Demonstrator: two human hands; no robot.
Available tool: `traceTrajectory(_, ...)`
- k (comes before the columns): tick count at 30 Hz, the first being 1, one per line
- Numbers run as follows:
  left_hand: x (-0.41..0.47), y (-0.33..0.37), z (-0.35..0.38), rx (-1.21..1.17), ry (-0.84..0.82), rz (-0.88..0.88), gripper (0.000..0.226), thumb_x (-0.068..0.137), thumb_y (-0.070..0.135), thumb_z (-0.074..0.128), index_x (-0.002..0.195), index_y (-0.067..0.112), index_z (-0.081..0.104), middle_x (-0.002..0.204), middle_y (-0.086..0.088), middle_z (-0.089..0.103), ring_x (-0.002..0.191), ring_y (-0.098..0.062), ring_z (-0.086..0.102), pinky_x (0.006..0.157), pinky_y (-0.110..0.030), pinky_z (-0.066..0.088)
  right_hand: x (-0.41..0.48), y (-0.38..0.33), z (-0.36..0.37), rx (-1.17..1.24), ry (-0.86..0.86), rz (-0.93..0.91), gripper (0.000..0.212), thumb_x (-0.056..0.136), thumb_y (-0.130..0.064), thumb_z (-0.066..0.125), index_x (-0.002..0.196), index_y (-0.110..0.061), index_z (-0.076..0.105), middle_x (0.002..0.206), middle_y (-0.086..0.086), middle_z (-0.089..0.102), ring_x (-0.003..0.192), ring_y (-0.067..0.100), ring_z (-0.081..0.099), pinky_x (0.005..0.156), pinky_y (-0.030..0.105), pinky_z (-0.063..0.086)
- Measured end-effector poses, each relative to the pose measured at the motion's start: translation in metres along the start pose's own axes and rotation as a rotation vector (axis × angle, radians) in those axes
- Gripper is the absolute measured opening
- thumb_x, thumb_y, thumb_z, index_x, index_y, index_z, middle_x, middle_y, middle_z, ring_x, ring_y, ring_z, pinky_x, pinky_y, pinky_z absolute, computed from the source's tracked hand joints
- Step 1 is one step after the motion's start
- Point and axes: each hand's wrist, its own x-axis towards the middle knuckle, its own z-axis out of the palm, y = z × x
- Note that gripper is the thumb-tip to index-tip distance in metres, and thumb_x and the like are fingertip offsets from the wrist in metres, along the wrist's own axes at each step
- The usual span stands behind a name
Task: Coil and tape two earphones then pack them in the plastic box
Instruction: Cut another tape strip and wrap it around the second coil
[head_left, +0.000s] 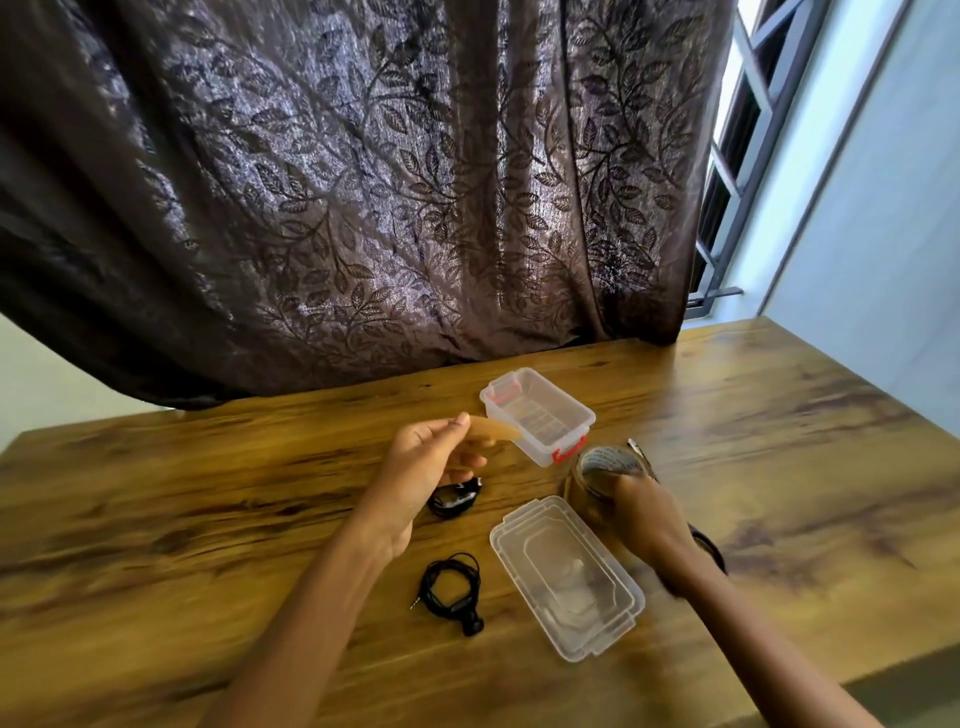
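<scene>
- Coiled near earphone (449, 587) lies on the counter (208, 519), second earphone (457, 499) just beyond
- Left hand (441, 462) pinches a tape strip (493, 431); keep it taut, then wrap it across one coil
- Right hand (644, 514) grips the tape roll (605, 465) near the open plastic box (537, 415)

Clear plastic box (540, 415), wood-grain table (208, 509)

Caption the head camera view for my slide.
Left hand pinches a tape strip, right hand grips the tape roll, two coiled earphones beside the open plastic box.
</scene>
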Motion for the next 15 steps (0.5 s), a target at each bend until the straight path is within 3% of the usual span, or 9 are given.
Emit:
traceTrajectory(3, 0.000, -0.002, -0.002, -0.017, 0.009, -0.008, 0.023, 0.095, 0.023, 0.046, 0.091, 0.016, 0.067, 0.087, -0.001, 0.073, 0.076, -0.012, 0.063, 0.069, -0.022, 0.052, -0.003, -0.020, -0.017, 0.374, 0.152, 0.022, 0.018, 0.080, -0.026, 0.070, 0.094, -0.014, 0.070, 0.097, -0.002, 0.066, 0.090, 0.019, 0.062, 0.074, 0.028, 0.049)
traceTrajectory(5, -0.001, -0.003, -0.001, -0.017, 0.007, -0.012, 0.024, 0.095, 0.024, 0.045, 0.091, 0.017, 0.068, 0.087, 0.000, 0.074, 0.076, -0.012, 0.064, 0.069, -0.021, 0.052, -0.009, -0.046, -0.035, 0.710, 0.149, 0.079, 0.013, 0.080, -0.032, 0.068, 0.088, -0.021, 0.071, 0.082, -0.011, 0.068, 0.082, 0.007, 0.063, 0.068, 0.019, 0.047)
traceTrajectory(8, -0.002, -0.004, 0.003, -0.018, 0.001, -0.014, 0.025, 0.095, 0.025, 0.045, 0.091, 0.017, 0.068, 0.088, -0.002, 0.073, 0.074, -0.010, 0.064, 0.070, -0.022, 0.052, -0.023, -0.089, -0.057, 1.164, 0.096, 0.034, 0.014, 0.080, -0.033, 0.062, 0.081, -0.022, 0.071, 0.072, 0.000, 0.069, 0.068, 0.008, 0.060, 0.061, 0.015, 0.045)
traceTrajectory(12, -0.005, -0.003, 0.006, -0.035, -0.008, -0.005, 0.025, 0.095, 0.024, 0.046, 0.084, 0.021, 0.069, 0.076, 0.004, 0.073, 0.070, -0.007, 0.065, 0.072, -0.023, 0.053, -0.029, -0.115, -0.062, 1.442, 0.059, 0.055, 0.021, 0.082, -0.022, 0.063, 0.093, -0.005, 0.071, 0.083, 0.003, 0.074, 0.080, 0.011, 0.068, 0.070, 0.016, 0.051)
traceTrajectory(15, -0.006, -0.004, 0.003, -0.017, -0.022, 0.004, 0.027, 0.095, 0.024, 0.046, 0.081, 0.022, 0.069, 0.072, 0.008, 0.073, 0.067, -0.003, 0.065, 0.071, -0.021, 0.053, -0.029, -0.119, -0.060, 1.557, 0.055, 0.103, 0.016, 0.081, -0.012, 0.064, 0.090, -0.001, 0.069, 0.079, 0.004, 0.073, 0.075, 0.009, 0.068, 0.067, 0.015, 0.051)
